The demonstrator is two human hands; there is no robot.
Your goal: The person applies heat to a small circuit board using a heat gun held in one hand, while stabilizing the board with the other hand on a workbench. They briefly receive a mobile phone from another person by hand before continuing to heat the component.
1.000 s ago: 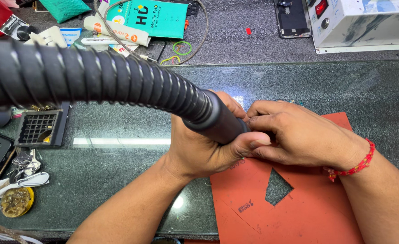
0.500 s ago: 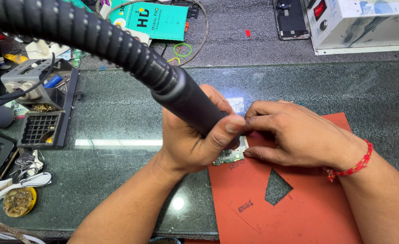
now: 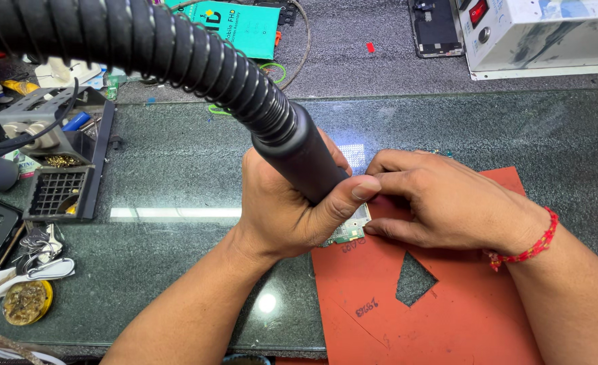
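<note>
Grasping the black hot-air handle (image 3: 299,159), its long axis running from 10 to 4 o'clock, the left hand (image 3: 292,209) aimed it at the small circuit board (image 3: 348,230), lying on the red mat (image 3: 441,318) atop the tabletop (image 3: 177,162), which the right hand (image 3: 448,203) pinned from 3 o'clock.

Single head-worn view, looking steeply down and forward at the glass-topped workbench (image 3: 177,176) from close range. Both hands sit centre frame, forearms entering from the near edge. A black corrugated hose (image 3: 177,51) crosses very near the lens from far left; the far bench edge stays visible.
</note>
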